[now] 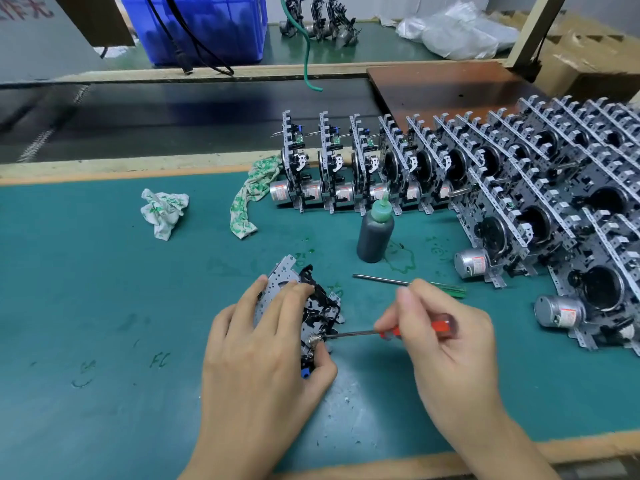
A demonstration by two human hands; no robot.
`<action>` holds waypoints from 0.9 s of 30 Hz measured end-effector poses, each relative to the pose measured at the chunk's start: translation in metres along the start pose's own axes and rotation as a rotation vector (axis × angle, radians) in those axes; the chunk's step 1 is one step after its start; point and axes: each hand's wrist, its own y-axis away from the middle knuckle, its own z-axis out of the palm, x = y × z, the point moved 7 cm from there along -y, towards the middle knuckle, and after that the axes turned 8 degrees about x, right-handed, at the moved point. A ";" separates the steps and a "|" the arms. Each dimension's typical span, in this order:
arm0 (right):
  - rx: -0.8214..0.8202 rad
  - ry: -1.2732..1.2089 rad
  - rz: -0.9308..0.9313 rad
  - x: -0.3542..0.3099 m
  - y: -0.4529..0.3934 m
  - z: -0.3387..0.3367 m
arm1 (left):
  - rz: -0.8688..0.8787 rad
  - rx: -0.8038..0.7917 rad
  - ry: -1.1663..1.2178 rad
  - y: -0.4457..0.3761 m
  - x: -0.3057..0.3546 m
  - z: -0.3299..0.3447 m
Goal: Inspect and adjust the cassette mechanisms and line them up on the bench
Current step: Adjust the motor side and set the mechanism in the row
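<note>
Gripping a cassette mechanism (311, 306) on the desk (104, 289), the left hand (266, 344) curls its fingers round it; the right hand (446, 337) grasps a red-handled screwdriver (440, 325), tip touching the mechanism. Finished mechanisms (415, 168) stand in rows behind.

The scene was evenly and brightly lit from overhead. Only soft, faint shadows were cast on the green mat (104, 306) beneath the left hand (263, 358) and right hand (446, 344). A dull sheen was seen on the dark belt (173, 116) behind the mat. The white bags (460, 32) at the top were nearly washed out. Wide-angle distortion was evident: the bench edges were bowed and the mechanisms (519, 174) at the right were stretched. Slight motion blur was noted on the right fingertips (407, 296).
</note>
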 end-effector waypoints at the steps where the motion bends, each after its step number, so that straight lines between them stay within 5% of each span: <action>1: -0.047 0.040 -0.026 -0.007 0.000 0.002 | 0.003 -0.006 -0.006 0.000 0.000 0.000; 5: -0.104 0.235 -0.076 -0.023 -0.005 -0.002 | 0.008 -0.031 -0.016 0.001 0.000 0.002; 11: -0.330 0.641 -0.420 -0.051 -0.012 0.004 | 0.004 -0.048 -0.007 0.000 0.000 0.004; 16: -0.580 0.629 -0.383 -0.050 -0.014 0.003 | 0.005 -0.038 0.004 0.000 0.000 0.004; 27: -0.450 1.028 -0.700 -0.074 -0.014 0.015 | 0.013 -0.021 0.007 0.002 0.001 0.004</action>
